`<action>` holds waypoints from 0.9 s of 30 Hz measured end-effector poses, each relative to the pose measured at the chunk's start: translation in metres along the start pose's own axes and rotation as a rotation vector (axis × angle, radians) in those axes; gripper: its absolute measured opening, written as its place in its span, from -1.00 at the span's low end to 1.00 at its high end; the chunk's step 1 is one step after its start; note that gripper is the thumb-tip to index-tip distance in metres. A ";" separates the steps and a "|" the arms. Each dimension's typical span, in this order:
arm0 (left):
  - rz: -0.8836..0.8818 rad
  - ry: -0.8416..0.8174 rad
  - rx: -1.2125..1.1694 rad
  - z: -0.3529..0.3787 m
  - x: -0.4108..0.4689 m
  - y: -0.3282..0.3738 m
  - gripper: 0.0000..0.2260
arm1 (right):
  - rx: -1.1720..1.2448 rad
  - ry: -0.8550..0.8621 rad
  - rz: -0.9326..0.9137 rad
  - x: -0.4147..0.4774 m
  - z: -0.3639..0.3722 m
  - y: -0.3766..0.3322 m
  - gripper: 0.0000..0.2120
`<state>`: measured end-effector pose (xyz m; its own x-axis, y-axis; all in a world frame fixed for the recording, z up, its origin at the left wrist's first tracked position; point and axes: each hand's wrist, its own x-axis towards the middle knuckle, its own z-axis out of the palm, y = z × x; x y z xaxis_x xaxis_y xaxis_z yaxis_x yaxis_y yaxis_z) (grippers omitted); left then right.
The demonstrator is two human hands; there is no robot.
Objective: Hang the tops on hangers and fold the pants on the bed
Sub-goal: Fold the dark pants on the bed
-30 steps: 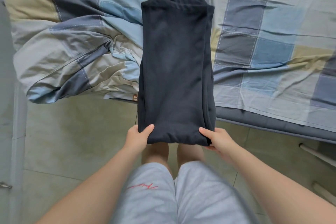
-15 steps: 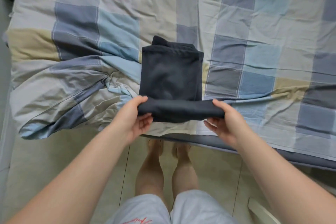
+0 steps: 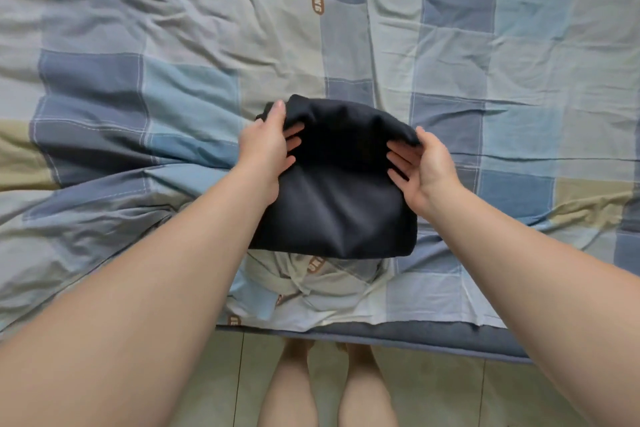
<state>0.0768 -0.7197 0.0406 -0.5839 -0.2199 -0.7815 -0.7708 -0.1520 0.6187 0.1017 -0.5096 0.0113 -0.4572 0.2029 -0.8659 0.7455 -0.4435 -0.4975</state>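
Note:
Dark navy pants (image 3: 332, 204) lie folded into a thick bundle on the bed, near its front edge. My left hand (image 3: 266, 146) grips the bundle's far left corner, thumb on top and fingers tucked beneath the raised fold. On the other side, my right hand (image 3: 420, 166) holds the far right corner the same way. The far edge of the pants is lifted and arched between both hands. No tops or hangers are in view.
The bed carries a wrinkled checked sheet (image 3: 173, 97) in blue, grey and beige. It bunches up at the front left. The mattress's dark grey edge (image 3: 415, 340) runs along the bottom, with tiled floor (image 3: 450, 392) and my legs below it.
The pants hung long over the bed's edge a second ago. Both hands carried the lower end up and away over the rest, making a shorter, thicker bundle. The camera moved in over the bed.

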 end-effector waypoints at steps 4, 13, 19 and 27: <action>0.538 -0.045 0.962 0.001 0.028 -0.058 -0.56 | -0.641 -0.004 -0.307 0.031 0.002 0.032 -0.66; 0.778 -0.066 1.569 -0.005 0.076 -0.116 -0.41 | -1.431 0.112 -0.629 0.075 -0.017 0.102 -0.30; 0.704 -0.113 1.481 -0.002 0.060 -0.091 -0.34 | -1.266 -0.051 -0.491 0.067 -0.021 0.070 -0.24; 0.273 0.313 0.812 -0.029 0.050 -0.066 -0.04 | -0.663 0.040 -0.144 0.069 -0.060 0.045 -0.27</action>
<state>0.1057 -0.7484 -0.0368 -0.7679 -0.4183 -0.4852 -0.6277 0.6425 0.4395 0.1334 -0.4630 -0.0737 -0.5653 0.2578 -0.7836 0.8241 0.2168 -0.5233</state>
